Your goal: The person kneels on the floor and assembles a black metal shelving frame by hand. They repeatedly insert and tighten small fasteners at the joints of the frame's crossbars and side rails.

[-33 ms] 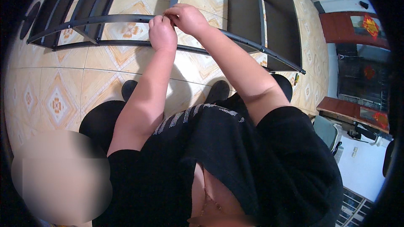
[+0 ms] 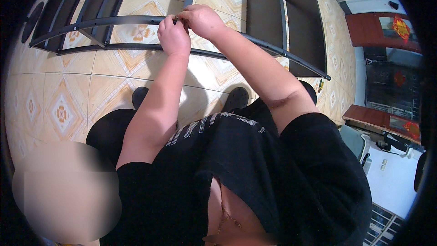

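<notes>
A black metal shelving frame point(image 2: 264, 13) with dark flat panels point(image 2: 307, 32) stretched across the cream patterned tile floor point(image 2: 63, 89). At one rail point(image 2: 141, 19), the bare left hand point(image 2: 175, 37) curled its fingers just beside the bare right hand point(image 2: 202, 21), likewise bent-fingered; whether they pinched anything, I couldn't tell.

No text can be read; the studded print point(image 2: 218, 119) on the black T-shirt point(image 2: 246, 159), well below the left hand point(image 2: 175, 36), stays illegible among the folds.

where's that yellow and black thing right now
In the head view, the yellow-and-black item lies on the tiled floor at right, beside the right-hand end of the black frame.
</notes>
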{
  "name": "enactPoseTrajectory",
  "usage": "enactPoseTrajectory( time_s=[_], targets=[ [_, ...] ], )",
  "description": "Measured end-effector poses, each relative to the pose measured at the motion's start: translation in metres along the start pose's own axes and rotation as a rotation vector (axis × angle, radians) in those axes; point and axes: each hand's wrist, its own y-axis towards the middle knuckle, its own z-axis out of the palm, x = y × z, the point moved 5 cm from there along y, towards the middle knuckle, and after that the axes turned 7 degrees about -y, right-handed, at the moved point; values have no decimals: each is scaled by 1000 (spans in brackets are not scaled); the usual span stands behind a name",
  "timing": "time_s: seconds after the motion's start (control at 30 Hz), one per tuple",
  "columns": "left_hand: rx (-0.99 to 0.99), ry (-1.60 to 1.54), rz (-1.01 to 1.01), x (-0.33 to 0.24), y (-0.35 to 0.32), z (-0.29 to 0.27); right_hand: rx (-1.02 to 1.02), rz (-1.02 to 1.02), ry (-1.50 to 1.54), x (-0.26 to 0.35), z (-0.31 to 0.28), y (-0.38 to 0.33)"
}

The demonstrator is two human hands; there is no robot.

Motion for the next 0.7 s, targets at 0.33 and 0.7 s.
enactPoseTrajectory(
  time_s=[0.33, 0.7],
  targets=[
    [97, -13, 142, 15, 2, 15, 266, -429, -524, 25, -23, 22],
    [327, -135, 49, 28, 12, 3, 500, -469, -687, 42, -15, 13]
  ],
)
